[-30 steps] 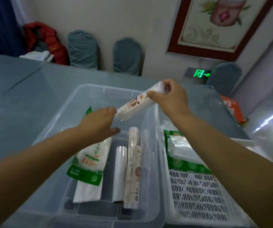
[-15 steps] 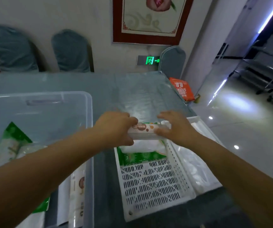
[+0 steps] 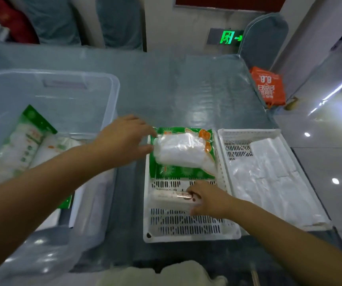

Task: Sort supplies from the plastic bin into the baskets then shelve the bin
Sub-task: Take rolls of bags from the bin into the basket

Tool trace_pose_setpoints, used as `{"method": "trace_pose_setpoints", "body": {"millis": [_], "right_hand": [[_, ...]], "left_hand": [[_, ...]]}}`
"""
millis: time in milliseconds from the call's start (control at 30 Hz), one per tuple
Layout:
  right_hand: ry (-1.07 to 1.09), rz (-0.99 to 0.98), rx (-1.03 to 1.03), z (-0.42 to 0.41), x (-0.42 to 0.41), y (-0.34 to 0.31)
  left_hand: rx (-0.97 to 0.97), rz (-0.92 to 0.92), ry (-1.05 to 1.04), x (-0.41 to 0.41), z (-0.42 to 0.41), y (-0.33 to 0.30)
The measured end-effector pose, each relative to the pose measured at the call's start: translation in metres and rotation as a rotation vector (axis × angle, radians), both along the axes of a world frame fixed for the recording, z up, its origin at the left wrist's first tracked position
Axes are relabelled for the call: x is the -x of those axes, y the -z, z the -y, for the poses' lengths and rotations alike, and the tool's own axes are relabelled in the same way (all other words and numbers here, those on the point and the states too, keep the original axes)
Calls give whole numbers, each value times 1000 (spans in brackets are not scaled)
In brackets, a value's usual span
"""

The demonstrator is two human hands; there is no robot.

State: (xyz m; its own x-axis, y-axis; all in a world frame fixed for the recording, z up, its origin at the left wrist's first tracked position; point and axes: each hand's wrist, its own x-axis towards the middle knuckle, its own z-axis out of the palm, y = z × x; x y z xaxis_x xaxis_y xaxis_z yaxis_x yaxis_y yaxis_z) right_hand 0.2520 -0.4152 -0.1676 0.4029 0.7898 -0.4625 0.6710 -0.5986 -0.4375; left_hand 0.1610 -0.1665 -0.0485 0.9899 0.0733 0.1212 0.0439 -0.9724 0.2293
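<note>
While the right hand (image 3: 206,200) lies inside the left white basket (image 3: 188,237), its fingers are curled on a printed roll (image 3: 173,198) resting crosswise on the slotted floor, just below a green-and-white packet (image 3: 183,151) that fills the far half; the left hand (image 3: 124,139) reaches across from the clear plastic bin (image 3: 104,83), fingers extended and loosely spread, thumb and fingertips at the packet's left edge, though whether they touch it cannot be told; the bin stands on the worktop (image 3: 176,89) to the left and holds a green-labelled packet (image 3: 26,139) and further white wrapped goods; a second white basket (image 3: 248,132) sits touching the first on its right, containing folded white plastic bags (image 3: 269,176); an orange bag (image 3: 268,86) lies beyond the worktop's far right corner.
</note>
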Motion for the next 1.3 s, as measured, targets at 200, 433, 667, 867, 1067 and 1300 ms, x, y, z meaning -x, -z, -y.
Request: {"method": "trace_pose_setpoints", "body": {"millis": [200, 433, 667, 867, 1067, 1300], "right_hand": [[-108, 18, 59, 18, 16, 32], [-63, -34, 1, 15, 21, 37], [58, -244, 44, 5, 25, 21], [75, -220, 124, -1, 31, 9], [79, 81, 77, -30, 31, -26], [218, 115, -541, -132, 45, -116]], "left_hand": [[30, 90, -220, 23, -36, -16], [8, 81, -328, 50, -77, -22], [22, 76, -335, 67, -106, -22], [73, 18, -314, 82, -120, -10], [-79, -274, -275, 109, -133, 22], [363, -429, -220, 100, -136, 76]]}}
